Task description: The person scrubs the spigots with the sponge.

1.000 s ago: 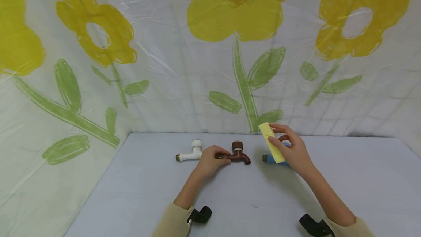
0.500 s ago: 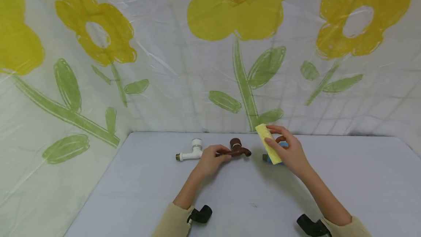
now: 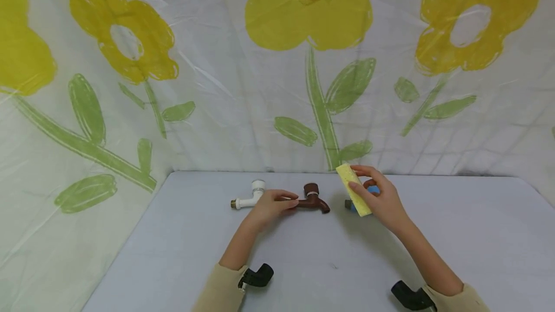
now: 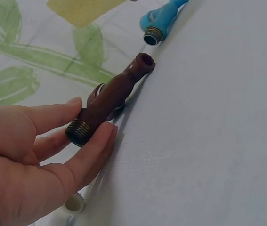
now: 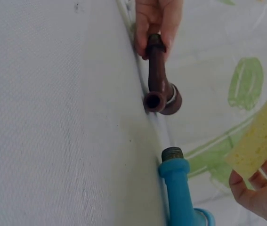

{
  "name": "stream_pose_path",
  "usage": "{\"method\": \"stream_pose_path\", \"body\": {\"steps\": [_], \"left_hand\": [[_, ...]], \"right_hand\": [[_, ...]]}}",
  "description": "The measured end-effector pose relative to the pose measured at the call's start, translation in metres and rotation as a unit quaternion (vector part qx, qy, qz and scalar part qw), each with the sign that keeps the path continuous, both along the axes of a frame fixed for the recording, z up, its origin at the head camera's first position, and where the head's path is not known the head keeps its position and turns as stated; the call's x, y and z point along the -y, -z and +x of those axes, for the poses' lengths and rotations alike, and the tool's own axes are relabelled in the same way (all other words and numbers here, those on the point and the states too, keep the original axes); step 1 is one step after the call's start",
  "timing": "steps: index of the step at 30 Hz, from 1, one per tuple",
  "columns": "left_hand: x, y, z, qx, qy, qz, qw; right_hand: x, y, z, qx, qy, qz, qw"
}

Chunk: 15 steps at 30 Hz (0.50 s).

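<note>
A brown tap [image 3: 313,201] lies on the white-covered table, knob up and spout to the right. My left hand [image 3: 270,210] holds its threaded end between thumb and fingers; in the left wrist view the brass-coloured thread [image 4: 80,129] shows between them. Pinched in my right hand [image 3: 386,202] is a yellow sponge [image 3: 353,189], raised and tilted. Behind that hand a blue tap [image 5: 178,188] lies mostly hidden in the head view; the right wrist view shows its threaded end. Left of the brown tap is a white tap [image 3: 248,202], partly covered by my left hand.
The table [image 3: 173,244] ends at a white curtain [image 3: 225,110] printed with yellow flowers, close behind the taps. Black camera mounts [image 3: 257,276] sit at both wrists.
The brown tap tilted back with its spout raised, then came back upright. My left hand has slid slightly left along it. The sponge shifted a little left, then stayed nearly still.
</note>
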<state>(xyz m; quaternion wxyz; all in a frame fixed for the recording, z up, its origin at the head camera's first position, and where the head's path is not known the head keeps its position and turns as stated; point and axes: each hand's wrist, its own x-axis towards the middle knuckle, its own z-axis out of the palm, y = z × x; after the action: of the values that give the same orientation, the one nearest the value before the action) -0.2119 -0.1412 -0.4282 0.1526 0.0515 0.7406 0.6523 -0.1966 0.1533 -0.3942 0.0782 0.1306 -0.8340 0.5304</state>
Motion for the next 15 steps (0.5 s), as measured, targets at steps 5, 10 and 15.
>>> {"method": "stream_pose_path", "body": {"steps": [5, 10, 15], "left_hand": [[0.001, 0.002, 0.000, 0.026, -0.007, 0.062, 0.9977], [0.001, 0.000, 0.001, 0.022, -0.037, 0.081, 0.9958], [-0.001, -0.012, 0.004, 0.016, -0.050, 0.090, 0.9945]], "right_hand": [[0.001, 0.001, 0.000, -0.004, -0.002, -0.003, 1.000], [0.002, 0.002, 0.002, -0.020, -0.007, 0.002, 1.000], [0.005, 0.001, 0.005, -0.041, -0.002, 0.022, 0.999]]}}
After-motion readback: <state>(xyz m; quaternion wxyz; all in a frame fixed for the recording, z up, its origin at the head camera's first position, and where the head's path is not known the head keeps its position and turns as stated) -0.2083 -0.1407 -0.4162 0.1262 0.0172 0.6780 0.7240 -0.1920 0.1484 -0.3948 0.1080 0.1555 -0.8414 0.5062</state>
